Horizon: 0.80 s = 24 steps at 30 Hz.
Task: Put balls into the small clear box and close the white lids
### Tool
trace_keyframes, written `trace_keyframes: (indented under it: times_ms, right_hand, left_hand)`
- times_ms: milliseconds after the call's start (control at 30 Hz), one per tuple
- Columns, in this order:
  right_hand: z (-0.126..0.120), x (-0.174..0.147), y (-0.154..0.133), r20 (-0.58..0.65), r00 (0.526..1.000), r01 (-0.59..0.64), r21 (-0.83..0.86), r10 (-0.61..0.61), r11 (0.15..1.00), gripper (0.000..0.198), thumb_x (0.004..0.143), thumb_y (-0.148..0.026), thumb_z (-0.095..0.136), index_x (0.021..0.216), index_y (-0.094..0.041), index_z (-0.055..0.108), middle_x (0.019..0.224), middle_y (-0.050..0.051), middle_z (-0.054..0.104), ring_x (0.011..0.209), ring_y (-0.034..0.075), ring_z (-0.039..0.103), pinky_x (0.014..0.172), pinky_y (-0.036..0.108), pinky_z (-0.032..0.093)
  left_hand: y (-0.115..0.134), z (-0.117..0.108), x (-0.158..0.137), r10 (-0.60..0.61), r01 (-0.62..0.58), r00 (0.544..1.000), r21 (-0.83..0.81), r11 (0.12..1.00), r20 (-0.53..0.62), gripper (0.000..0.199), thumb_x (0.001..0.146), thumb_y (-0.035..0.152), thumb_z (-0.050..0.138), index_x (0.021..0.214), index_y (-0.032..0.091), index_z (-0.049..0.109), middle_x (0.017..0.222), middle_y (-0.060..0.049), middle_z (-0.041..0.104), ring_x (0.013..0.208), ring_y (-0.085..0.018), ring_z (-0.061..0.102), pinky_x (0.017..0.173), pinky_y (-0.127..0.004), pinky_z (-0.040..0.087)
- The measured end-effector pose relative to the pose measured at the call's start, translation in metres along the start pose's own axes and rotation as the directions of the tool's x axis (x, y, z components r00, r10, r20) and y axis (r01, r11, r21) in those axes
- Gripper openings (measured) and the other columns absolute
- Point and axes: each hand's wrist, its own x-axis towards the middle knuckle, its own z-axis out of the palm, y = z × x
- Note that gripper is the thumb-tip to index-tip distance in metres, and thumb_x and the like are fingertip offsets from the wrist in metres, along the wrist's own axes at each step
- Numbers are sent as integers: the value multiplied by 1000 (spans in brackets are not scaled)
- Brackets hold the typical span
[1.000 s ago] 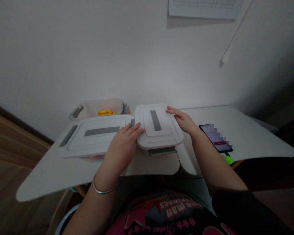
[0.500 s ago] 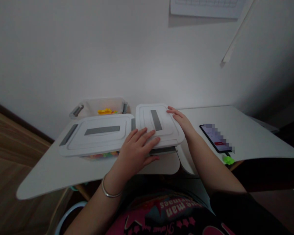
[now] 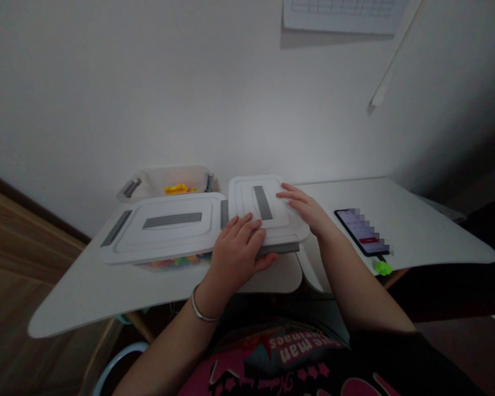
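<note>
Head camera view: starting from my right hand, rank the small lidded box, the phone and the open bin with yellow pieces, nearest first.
1. small lidded box: under the right hand.
2. phone: to its right on the table.
3. open bin: far left, by the wall.

White box lid point(image 3: 268, 212) with grey stripe; white table point(image 3: 416, 231); yellow toys point(image 3: 176, 188).
</note>
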Motion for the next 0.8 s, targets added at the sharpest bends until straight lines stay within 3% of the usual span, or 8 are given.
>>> trace_keyframes:
  times_ms: [167, 333, 633, 800]
  right_hand:
    - [1, 0, -1, 1, 1000, -16, -21, 16, 1000, 30, 79, -32, 60, 106, -29, 73, 149, 2, 50, 141, 25, 40, 119, 49, 23]
    - [0, 0, -4, 15, 1000, -20, -38, 20, 999, 32, 76, -26, 60, 106, -29, 73, 148, 3, 50, 141, 25, 40, 119, 48, 23]
    - [-1, -1, -8, 18, 1000, -16, -60, 17, 998, 29, 79, -23, 59, 104, -30, 72, 147, 2, 51, 140, 24, 41, 119, 49, 23]
    - [-1, -4, -11, 11, 1000, -24, -78, 25, 997, 27, 80, -23, 60, 104, -30, 72, 146, 2, 51, 139, 23, 42, 119, 48, 23]
  left_hand:
    - [5, 5, 3, -27, 29, 996, 20, 999, -86, 40, 90, 55, 53, 89, 17, 64, 102, -10, 74, 108, -29, 67, 94, -47, 52]
    - [7, 3, 5, -39, 42, 995, 30, 999, -95, 36, 92, 51, 53, 87, 17, 64, 101, -8, 74, 105, -26, 69, 92, -44, 53]
    - [7, -5, 9, -74, 74, 997, -15, 997, 10, 31, 90, 48, 58, 87, 17, 64, 100, -8, 74, 104, -26, 68, 91, -45, 53]
    - [8, -11, 16, -159, 161, 983, -13, 987, 90, 34, 89, 50, 59, 85, 17, 65, 97, -10, 73, 93, -27, 68, 81, -43, 55]
